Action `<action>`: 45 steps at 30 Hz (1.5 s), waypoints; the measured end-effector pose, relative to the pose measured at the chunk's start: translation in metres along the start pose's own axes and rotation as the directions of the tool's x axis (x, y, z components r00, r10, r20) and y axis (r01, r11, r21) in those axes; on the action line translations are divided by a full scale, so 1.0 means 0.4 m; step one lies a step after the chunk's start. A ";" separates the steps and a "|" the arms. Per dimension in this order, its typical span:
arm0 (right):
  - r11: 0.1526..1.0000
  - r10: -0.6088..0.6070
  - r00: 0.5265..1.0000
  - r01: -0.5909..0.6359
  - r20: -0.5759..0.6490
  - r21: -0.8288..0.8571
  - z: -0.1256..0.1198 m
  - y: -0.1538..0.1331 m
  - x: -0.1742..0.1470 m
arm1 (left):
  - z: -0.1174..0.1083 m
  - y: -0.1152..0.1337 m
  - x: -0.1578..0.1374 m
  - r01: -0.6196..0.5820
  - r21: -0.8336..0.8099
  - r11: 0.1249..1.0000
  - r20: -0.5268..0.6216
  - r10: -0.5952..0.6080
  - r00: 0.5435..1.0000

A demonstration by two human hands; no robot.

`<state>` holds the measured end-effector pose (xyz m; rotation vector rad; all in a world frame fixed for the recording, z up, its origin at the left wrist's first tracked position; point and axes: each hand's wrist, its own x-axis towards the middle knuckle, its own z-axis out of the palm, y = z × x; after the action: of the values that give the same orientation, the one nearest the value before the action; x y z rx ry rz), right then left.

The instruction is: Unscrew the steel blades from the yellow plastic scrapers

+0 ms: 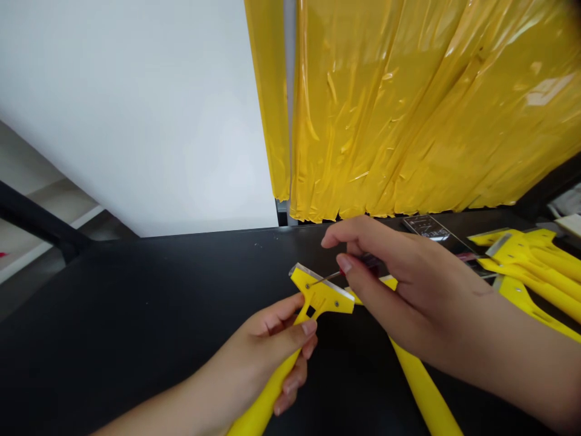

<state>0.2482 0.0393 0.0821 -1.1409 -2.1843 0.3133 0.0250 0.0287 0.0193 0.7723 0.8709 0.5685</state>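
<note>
Over black table (136, 315), hands hold scraper (318, 293), screwdriver (333, 275).

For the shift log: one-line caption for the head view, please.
Left hand grips a yellow plastic scraper while right hand sets a slim screwdriver to its head.

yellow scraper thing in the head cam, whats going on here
A person holds a yellow scraper by its handle in the left hand, blade end up. The right hand holds a small screwdriver with its tip at a screw on the scraper's head. Another yellow scraper lies on the black table under the right hand, and a pile of more scrapers sits at the right. Yellow plastic sheeting hangs behind.
</note>
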 end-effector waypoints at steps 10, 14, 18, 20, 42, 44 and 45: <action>0.999 0.040 0.998 -0.039 0.055 -0.023 0.003 -0.003 0.003 | 0.004 -0.010 0.001 -0.028 0.006 1.000 -0.023 0.028 0.999; 0.999 0.046 0.998 -0.045 0.031 -0.015 0.004 0.002 0.003 | -0.001 -0.006 0.003 -0.041 0.000 0.999 -0.030 0.040 0.999; 0.999 0.034 0.999 -0.034 0.019 -0.017 0.007 0.007 0.005 | -0.007 -0.011 0.010 -0.031 -0.014 0.999 -0.005 0.031 1.000; 0.999 0.025 0.999 -0.024 0.029 -0.023 0.008 0.007 0.007 | -0.007 -0.015 0.011 -0.031 -0.022 0.999 0.001 0.031 1.000; 0.995 0.040 0.997 -0.034 0.065 -0.091 -0.007 -0.006 -0.008 | -0.004 -0.009 0.005 -0.020 0.000 1.000 0.007 0.020 1.000; 0.997 0.025 0.998 -0.020 0.061 -0.080 -0.008 -0.009 -0.006 | -0.004 -0.009 0.004 -0.024 0.000 1.000 0.008 0.024 1.000; 0.996 0.031 0.997 -0.026 0.064 -0.080 -0.009 -0.010 -0.004 | -0.005 -0.009 0.003 -0.024 -0.001 1.000 0.006 0.024 1.000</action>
<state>0.2485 0.0352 0.0860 -1.2212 -2.2568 0.2820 0.0244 0.0281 0.0151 0.7847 0.8562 0.5876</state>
